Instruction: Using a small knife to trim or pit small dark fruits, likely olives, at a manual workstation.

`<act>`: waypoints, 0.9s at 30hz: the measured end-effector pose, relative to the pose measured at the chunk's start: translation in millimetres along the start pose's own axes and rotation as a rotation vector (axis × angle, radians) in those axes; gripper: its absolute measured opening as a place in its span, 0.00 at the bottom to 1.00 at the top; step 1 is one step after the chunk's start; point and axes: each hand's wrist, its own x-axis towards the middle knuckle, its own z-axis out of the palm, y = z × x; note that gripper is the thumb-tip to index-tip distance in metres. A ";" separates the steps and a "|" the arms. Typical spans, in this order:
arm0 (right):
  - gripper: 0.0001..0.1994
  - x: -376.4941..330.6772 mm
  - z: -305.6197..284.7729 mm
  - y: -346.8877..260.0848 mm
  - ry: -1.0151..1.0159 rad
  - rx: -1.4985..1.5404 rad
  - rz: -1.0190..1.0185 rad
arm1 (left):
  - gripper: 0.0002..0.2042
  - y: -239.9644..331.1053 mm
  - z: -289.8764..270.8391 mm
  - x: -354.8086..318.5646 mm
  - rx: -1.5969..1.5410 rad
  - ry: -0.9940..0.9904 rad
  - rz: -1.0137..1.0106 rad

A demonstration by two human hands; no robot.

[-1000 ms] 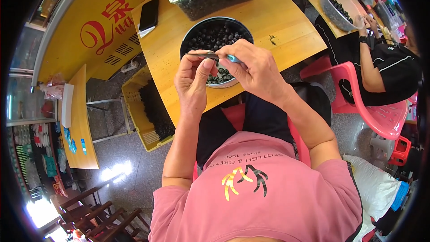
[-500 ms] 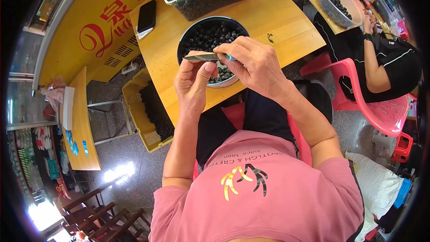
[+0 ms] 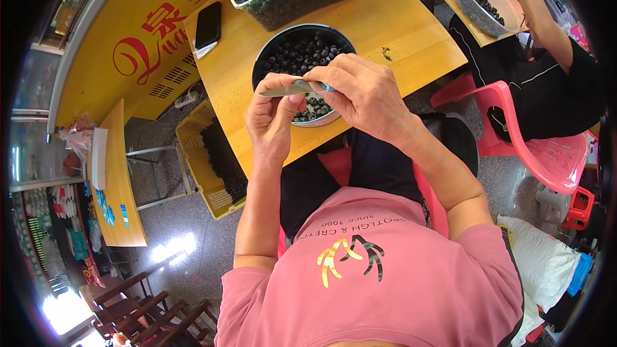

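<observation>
My right hand [image 3: 366, 93] is closed round the blue handle of a knife [image 3: 283, 90], whose blade points left across the fingers of my left hand [image 3: 270, 122]. The left thumb and fingers pinch together beneath the blade. Whatever they hold is hidden. Both hands are over the near side of a round dark-rimmed bowl [image 3: 273, 44]. Small black round pieces [image 3: 301, 53], some with holes, fill its far part. Greyer pieces [image 3: 316, 106] with visible holes lie at the near side below my hands.
On the yellow wooden table [image 3: 411, 45], a clear bin [image 3: 302, 0] of black pieces stands beyond the bowl, a phone [image 3: 207, 24] to the left. A yellow crate [image 3: 193, 148] sits on the floor at left. At right, another person sits on a pink chair [image 3: 514, 128] beside a clear tub [image 3: 479, 13].
The knife blade has tilted and its tip shifted slightly left and down. My left hand has moved a little left. The other person's arm has swung up and away from the tub.
</observation>
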 end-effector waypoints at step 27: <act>0.10 1.8 15.3 -15.3 -0.071 0.796 0.695 | 0.08 -1.7 6.5 -7.8 0.048 0.112 0.101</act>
